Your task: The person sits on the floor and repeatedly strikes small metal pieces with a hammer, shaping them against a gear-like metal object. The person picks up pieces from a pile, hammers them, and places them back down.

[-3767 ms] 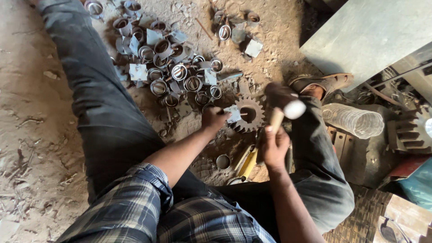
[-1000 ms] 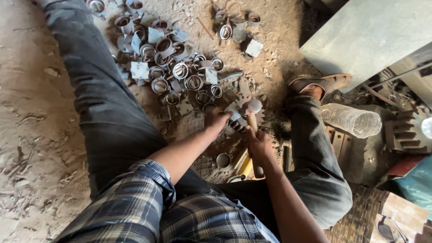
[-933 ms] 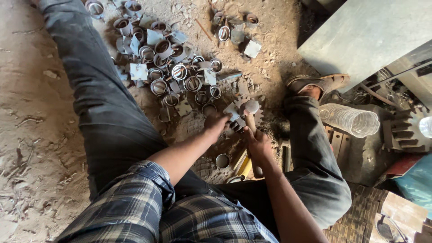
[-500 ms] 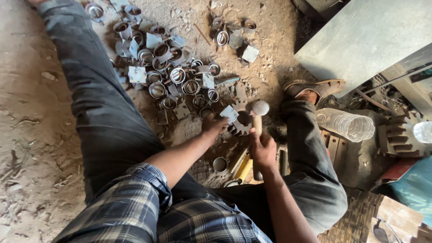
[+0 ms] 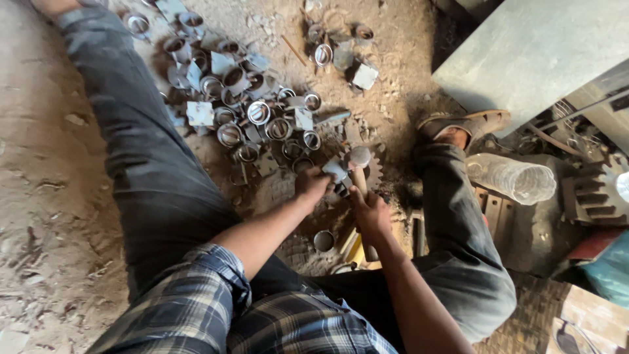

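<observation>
I sit on a dirt floor with my legs spread. My left hand (image 5: 310,184) grips a small grey metal piece (image 5: 335,170) and holds it on a rusty gear wheel (image 5: 375,172) lying flat on the ground. My right hand (image 5: 371,212) is closed around the wooden handle of a hammer (image 5: 360,159), whose round steel head sits right beside the metal piece, touching or nearly touching it. The gear is mostly hidden by both hands and the hammer.
A heap of short metal rings and square plates (image 5: 247,111) lies just beyond my hands. A clear plastic bottle (image 5: 512,177) and a dark toothed part (image 5: 591,191) lie at right, a grey slab (image 5: 537,52) behind. A yellow-handled tool (image 5: 354,250) and a small ring (image 5: 323,240) lie between my legs.
The hammer, raised high 3.8 s ago, has come down onto the piece; over the last second its head stays by the piece, bobbing slightly. My left hand keeps its hold.
</observation>
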